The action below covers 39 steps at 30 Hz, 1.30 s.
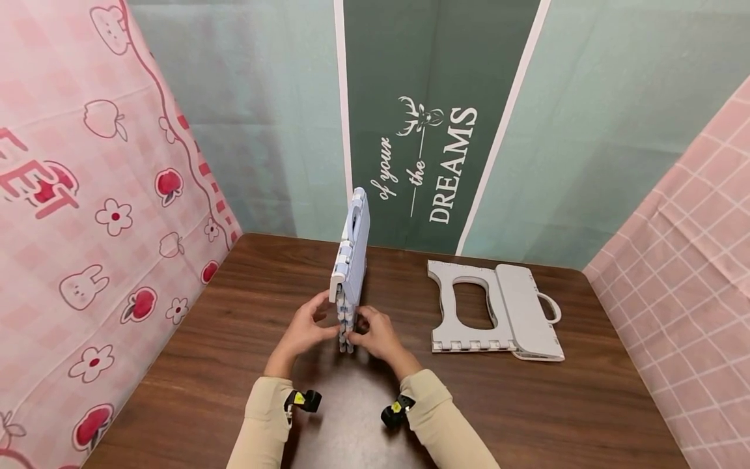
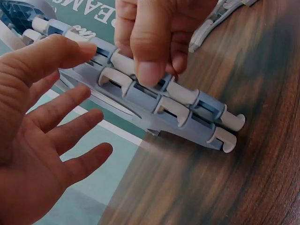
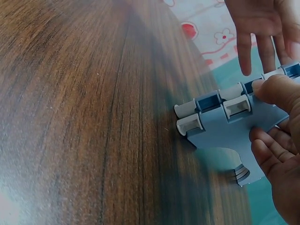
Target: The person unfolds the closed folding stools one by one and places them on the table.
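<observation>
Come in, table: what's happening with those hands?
Right hand pinching upright blue-and-white folding stool. Left hand alongside, fingers spread, thumb at the hinges. Light gray folding stool lying off right, not in the way.

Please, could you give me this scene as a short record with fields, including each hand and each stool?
Held object: pale-blue and white plastic folding stool, folded, upright
Left hand: thumb at its hinged edge, other fingers spread
Right hand: pinches that edge
Other object: light-grey plastic folding stool, lying flat, to the right
Surface: brown wood-grain table
Backdrop: green, white lettering
</observation>
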{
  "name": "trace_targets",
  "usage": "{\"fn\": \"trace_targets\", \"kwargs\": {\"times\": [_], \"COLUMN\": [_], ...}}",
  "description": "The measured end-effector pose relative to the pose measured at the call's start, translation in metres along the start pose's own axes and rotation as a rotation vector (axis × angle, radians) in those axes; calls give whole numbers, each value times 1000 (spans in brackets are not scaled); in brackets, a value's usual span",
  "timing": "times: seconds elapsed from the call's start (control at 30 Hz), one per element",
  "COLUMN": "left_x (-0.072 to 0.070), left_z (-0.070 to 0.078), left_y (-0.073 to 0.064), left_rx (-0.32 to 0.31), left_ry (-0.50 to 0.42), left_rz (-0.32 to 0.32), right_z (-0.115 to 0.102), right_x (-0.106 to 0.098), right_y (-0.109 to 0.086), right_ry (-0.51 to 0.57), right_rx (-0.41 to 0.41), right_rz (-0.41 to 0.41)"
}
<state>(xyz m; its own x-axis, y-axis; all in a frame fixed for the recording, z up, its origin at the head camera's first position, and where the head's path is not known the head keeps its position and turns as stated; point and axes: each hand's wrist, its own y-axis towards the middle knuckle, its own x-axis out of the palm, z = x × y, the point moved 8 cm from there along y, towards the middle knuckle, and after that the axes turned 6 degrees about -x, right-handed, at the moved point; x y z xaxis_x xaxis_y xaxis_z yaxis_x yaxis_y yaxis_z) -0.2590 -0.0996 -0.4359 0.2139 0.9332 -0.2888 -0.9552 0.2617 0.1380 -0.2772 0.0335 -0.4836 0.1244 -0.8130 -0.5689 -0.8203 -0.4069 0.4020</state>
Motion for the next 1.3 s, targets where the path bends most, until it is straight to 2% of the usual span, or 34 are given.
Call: {"fn": "trace_targets", "kwargs": {"times": [0.07,0.17,0.23,0.47,0.63,0.83,0.97,1.13,1.3], "left_x": [1,2,5,8,9,11,14,12,10], "left_z": [5,4,1,-8,-20,-42,-43,-45,-44], "left_y": [-1,0,2,6,9,17,18,17,18], "left_rx": [0,-8,-9,-33,-50,-82,-104,-134,-111], "left_ry": [14,28,45,10,-16,38,58,70,59], "left_rz": [-8,-18,-31,-48,-69,-80,-106,-67,-39], "right_z": [0,0,0,1,2,2,3,4,5], "right_x": [0,1,1,2,3,2,1,2,-3], "right_y": [0,0,0,0,-1,-1,-3,-5,-5], "right_ry": [-3,-8,-8,-1,-12,-23,-32,-31,-63], "right_rx": [-2,-8,-7,4,11,12,47,65,62], "right_rz": [3,6,8,6,-1,8,-2,-10,22]}}
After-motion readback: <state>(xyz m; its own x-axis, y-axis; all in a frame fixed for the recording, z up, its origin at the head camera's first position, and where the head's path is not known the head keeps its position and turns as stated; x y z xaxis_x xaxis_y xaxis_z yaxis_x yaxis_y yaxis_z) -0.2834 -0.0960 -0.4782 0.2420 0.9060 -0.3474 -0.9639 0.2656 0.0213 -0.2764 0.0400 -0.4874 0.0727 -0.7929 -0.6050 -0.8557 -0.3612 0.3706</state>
